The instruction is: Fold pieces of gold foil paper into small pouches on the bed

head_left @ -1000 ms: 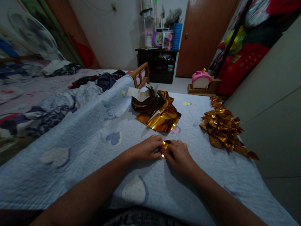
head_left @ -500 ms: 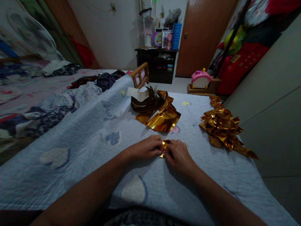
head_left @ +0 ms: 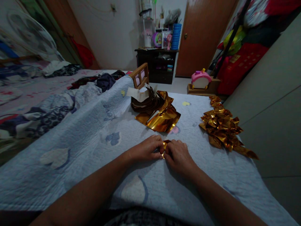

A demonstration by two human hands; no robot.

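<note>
Between my two hands is a small piece of gold foil paper (head_left: 165, 145), mostly covered by the fingers. My left hand (head_left: 148, 147) pinches its left side, thumb low and fingers above. On the right side, my right hand (head_left: 178, 154) has its fingers curled closed on the same paper. Both hands rest low over the light blue quilt (head_left: 89, 163). Beyond them lies a stack of gold foil sheets (head_left: 164, 119), some flat and shiny, some curled with pale backs. To the right sits a heap of folded gold foil pieces (head_left: 222, 125).
A wooden rail (head_left: 141, 75) stands at the quilt's far edge. Crumpled bedding (head_left: 56, 106) and a fan (head_left: 30, 34) are at left. A pink toy (head_left: 201, 78) stands on a box at the far right, near a dark cabinet (head_left: 156, 66). A pale panel (head_left: 270, 103) borders the right.
My left thumb has shifted slightly lower and to the right, covering more of the foil's lower edge. The right hand stays almost still; the foil stack and heap are unchanged.
</note>
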